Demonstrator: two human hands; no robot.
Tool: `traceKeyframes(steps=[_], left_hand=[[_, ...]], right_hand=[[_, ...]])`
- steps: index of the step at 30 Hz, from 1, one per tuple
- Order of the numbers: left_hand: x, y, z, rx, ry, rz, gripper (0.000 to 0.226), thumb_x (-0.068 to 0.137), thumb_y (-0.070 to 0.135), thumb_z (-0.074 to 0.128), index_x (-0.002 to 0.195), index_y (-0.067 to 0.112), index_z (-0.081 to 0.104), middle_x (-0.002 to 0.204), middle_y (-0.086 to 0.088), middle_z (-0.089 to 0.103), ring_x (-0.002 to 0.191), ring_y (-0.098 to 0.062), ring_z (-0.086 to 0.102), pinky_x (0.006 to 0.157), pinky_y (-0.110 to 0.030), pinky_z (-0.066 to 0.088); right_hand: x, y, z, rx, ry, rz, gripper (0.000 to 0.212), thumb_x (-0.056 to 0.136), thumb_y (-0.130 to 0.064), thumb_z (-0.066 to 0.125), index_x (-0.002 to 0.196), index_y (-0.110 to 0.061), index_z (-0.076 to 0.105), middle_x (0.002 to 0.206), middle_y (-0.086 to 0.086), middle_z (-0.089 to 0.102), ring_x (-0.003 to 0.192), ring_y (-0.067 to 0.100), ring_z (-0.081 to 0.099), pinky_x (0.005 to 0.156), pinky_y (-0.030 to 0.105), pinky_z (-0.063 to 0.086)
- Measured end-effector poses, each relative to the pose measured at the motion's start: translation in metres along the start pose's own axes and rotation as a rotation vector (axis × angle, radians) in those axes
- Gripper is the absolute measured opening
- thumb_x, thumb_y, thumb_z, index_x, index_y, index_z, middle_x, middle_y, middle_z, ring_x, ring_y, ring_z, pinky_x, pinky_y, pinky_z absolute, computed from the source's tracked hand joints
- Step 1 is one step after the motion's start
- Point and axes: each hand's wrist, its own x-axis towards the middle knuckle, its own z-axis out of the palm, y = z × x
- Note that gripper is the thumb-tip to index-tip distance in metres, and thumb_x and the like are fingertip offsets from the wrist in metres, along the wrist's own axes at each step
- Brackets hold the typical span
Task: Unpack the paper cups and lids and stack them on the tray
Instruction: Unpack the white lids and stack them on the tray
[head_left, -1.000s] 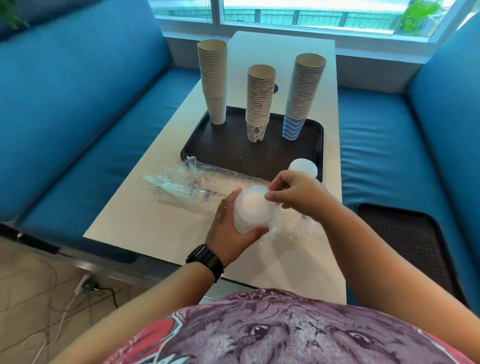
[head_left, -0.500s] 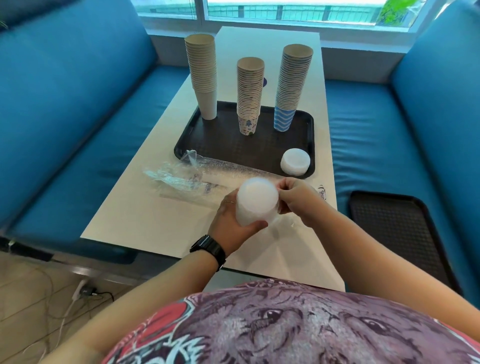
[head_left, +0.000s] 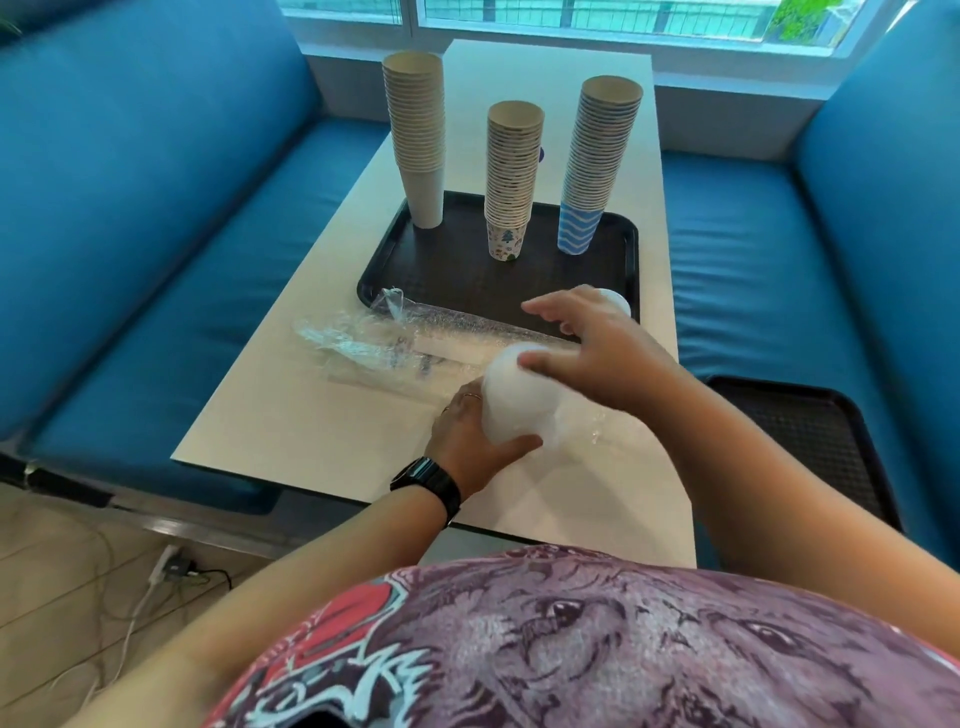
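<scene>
My left hand (head_left: 475, 441) grips a stack of white lids (head_left: 514, 405) still in a clear plastic sleeve, held just above the white table. My right hand (head_left: 597, 343) hovers over the stack with fingers spread toward the tray, its thumb touching the top lid. A black tray (head_left: 387, 270) holds three tall cup stacks: plain beige (head_left: 418, 140), patterned (head_left: 511, 176) and blue wavy (head_left: 597, 161). A small pile of white lids (head_left: 617, 300) sits at the tray's near right corner, mostly hidden behind my right hand.
Empty clear plastic wrap (head_left: 369, 343) lies on the table (head_left: 311, 415) in front of the tray's near edge. A second black tray (head_left: 810, 441) rests on the blue seat at right. Blue benches flank the table, and cables lie on the floor at lower left.
My right hand left the side of the lid stack and rose over its top with fingers spread toward the tray, now covering the small lid pile. My left hand keeps its grip.
</scene>
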Motion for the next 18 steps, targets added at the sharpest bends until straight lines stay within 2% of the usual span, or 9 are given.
traceKeyframes(steps=[1, 3, 5, 8, 10, 13, 15, 18], left_hand=[[0.001, -0.002, 0.001, 0.028, 0.004, -0.002, 0.089, 0.07, 0.053, 0.082, 0.141, 0.016, 0.043, 0.138, -0.006, 0.051, 0.126, -0.025, 0.048, 0.105, -0.041, 0.041], [0.001, -0.005, 0.001, 0.082, -0.001, -0.016, 0.088, 0.069, 0.061, 0.079, 0.138, 0.017, 0.047, 0.135, -0.005, 0.055, 0.124, -0.026, 0.051, 0.103, -0.044, 0.042], [0.002, -0.009, 0.002, 0.181, -0.02, -0.042, 0.088, 0.07, 0.067, 0.074, 0.138, 0.018, 0.048, 0.137, -0.003, 0.053, 0.127, -0.025, 0.047, 0.107, -0.045, 0.037], [0.002, -0.013, 0.001, 0.363, -0.048, -0.063, 0.088, 0.074, 0.07, 0.067, 0.143, 0.02, 0.042, 0.15, 0.0, 0.042, 0.144, -0.023, 0.027, 0.117, -0.045, 0.021], [-0.001, -0.018, 0.001, 0.368, -0.064, -0.073, 0.095, 0.075, 0.068, 0.068, 0.149, 0.021, 0.031, 0.159, -0.001, 0.029, 0.151, -0.02, 0.01, 0.121, -0.046, 0.007], [-0.01, -0.02, -0.003, 0.202, -0.044, -0.014, 0.117, 0.069, 0.064, 0.076, 0.154, 0.026, 0.005, 0.164, -0.002, 0.007, 0.152, -0.016, -0.009, 0.12, -0.044, -0.013], [-0.016, -0.009, -0.007, 0.111, 0.023, 0.12, 0.13, 0.063, 0.059, 0.084, 0.15, 0.033, -0.009, 0.164, -0.003, 0.007, 0.152, -0.017, -0.004, 0.122, -0.048, -0.009], [-0.02, 0.014, -0.01, -0.042, 0.128, 0.25, 0.132, 0.051, 0.061, 0.084, 0.138, 0.053, -0.015, 0.162, -0.008, 0.017, 0.15, -0.023, 0.015, 0.123, -0.046, 0.015]], right_hand=[[-0.001, -0.008, -0.001, -0.152, -0.112, -0.053, 0.066, 0.079, -0.05, 0.072, 0.138, -0.04, 0.045, 0.131, -0.007, 0.046, 0.12, 0.013, 0.044, 0.099, 0.033, 0.04], [-0.001, -0.018, 0.007, -0.414, -0.257, -0.123, 0.081, 0.075, -0.048, 0.076, 0.145, -0.042, 0.034, 0.141, -0.006, 0.039, 0.128, 0.018, 0.035, 0.103, 0.037, 0.036], [0.0, -0.022, 0.015, -0.498, -0.307, -0.141, 0.083, 0.077, -0.041, 0.077, 0.146, -0.041, 0.031, 0.145, -0.004, 0.036, 0.128, 0.02, 0.033, 0.102, 0.036, 0.038], [0.005, -0.021, 0.018, -0.52, -0.334, -0.133, 0.08, 0.078, -0.038, 0.077, 0.145, -0.041, 0.035, 0.143, -0.002, 0.038, 0.126, 0.021, 0.036, 0.101, 0.038, 0.041], [0.008, -0.021, 0.016, -0.533, -0.339, -0.128, 0.079, 0.077, -0.039, 0.078, 0.144, -0.041, 0.036, 0.142, -0.002, 0.04, 0.127, 0.022, 0.038, 0.101, 0.039, 0.041], [0.009, -0.022, 0.016, -0.54, -0.333, -0.132, 0.078, 0.076, -0.038, 0.079, 0.143, -0.041, 0.038, 0.141, -0.003, 0.041, 0.126, 0.022, 0.04, 0.099, 0.038, 0.043], [0.01, -0.021, 0.017, -0.539, -0.328, -0.132, 0.077, 0.076, -0.038, 0.079, 0.142, -0.042, 0.039, 0.139, -0.003, 0.043, 0.124, 0.021, 0.041, 0.098, 0.038, 0.044], [0.011, -0.022, 0.019, -0.518, -0.311, -0.123, 0.078, 0.073, -0.039, 0.081, 0.14, -0.042, 0.041, 0.135, -0.004, 0.047, 0.12, 0.021, 0.045, 0.096, 0.039, 0.046]])
